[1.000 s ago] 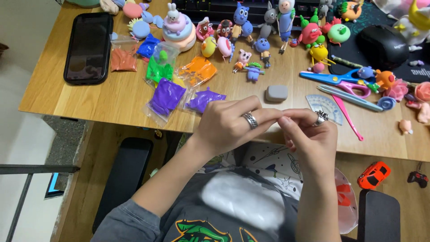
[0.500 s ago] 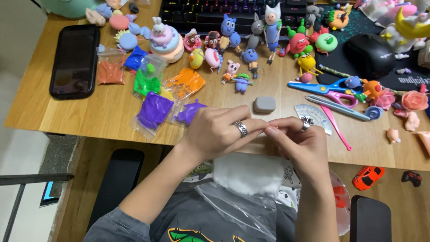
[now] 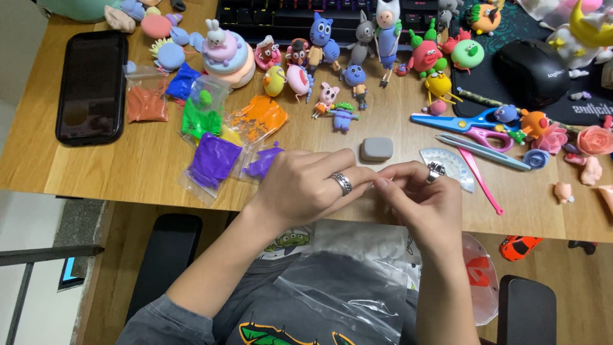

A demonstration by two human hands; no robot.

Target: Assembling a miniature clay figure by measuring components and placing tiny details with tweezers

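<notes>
1. Over the table's (image 3: 96, 172) near edge, I am pinching a small white bit (image 3: 378, 181) between my left hand (image 3: 306, 188) and right hand (image 3: 424, 198), fingertips pressed together.
2. I am judging light, even pressure best, so it is not tearing.
3. A clear bag (image 3: 345, 294) of white clay is lying in my lap.
4. Left of my hands, clear bags are holding purple (image 3: 214, 160), green (image 3: 199, 118) and orange (image 3: 258, 118) clay.

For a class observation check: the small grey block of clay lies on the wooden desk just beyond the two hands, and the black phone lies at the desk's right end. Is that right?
One detail is wrong. The head view shows the black phone at the left end of the wooden desk, not the right. The small grey block of clay does lie just beyond the left hand and right hand.
</notes>
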